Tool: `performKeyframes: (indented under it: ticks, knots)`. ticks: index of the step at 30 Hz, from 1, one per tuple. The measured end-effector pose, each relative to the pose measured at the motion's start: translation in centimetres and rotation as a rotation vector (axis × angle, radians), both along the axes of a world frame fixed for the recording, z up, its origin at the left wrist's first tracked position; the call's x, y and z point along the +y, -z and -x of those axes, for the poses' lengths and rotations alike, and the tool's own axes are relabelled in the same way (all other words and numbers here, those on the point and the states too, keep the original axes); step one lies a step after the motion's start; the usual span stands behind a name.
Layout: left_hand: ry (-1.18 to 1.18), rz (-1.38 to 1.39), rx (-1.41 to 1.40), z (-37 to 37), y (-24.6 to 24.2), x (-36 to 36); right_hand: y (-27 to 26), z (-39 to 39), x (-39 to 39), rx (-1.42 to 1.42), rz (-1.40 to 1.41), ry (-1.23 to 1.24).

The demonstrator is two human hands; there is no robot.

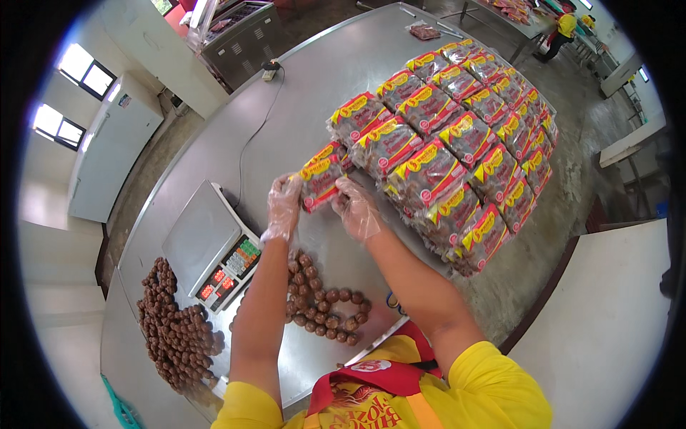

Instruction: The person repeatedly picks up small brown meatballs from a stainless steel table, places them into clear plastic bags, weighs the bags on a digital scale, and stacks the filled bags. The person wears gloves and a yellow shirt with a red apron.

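A printed plastic food packet in yellow and red is held between my hands, above the steel table. My left hand, in a clear plastic glove, grips its left edge. The right edge is pinched by my right hand, gloved the same way. Just beyond it, partly hidden, is another printed packet. A large stack of filled sausage packs rises to the right. Under my left forearm, partly covered by it, lie strings of round brown sausages.
A digital weighing scale with lit red digits stands left, its cord running across the steel table. Beside it lies a heap of linked sausages. Blue-handled scissors lie near my right forearm. A person stands far off.
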State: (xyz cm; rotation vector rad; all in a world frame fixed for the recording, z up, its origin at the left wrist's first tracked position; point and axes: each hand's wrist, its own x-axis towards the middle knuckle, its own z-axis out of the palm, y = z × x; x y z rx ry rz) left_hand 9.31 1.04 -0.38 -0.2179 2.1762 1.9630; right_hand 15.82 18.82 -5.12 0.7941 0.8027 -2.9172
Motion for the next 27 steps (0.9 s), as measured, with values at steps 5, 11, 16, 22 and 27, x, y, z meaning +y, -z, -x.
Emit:
performKeyframes:
  ticks: [5,11,16,22,27]
  knots:
    - [0.016,0.253,0.093,8.7,9.0,0.5,2.9,-0.2,-2.3,-0.125,-0.072,0.035]
    - [0.043,0.126,-0.07,6.1,6.2,2.5,3.5,-10.2,-1.6,-0.094,-0.065,-0.302]
    - [-0.143,-0.19,0.127,-8.0,7.4,0.8,0.1,-16.4,-4.1,-0.115,-0.248,-0.512]
    - [-0.047,0.033,-0.172,-30.0,1.2,-7.7,0.7,-18.7,-3.3,-0.019,-0.243,-0.823]
    - [-0.166,0.16,-0.283,-43.2,1.9,-15.7,-2.9,-17.5,-7.6,0.089,-0.34,-1.017]
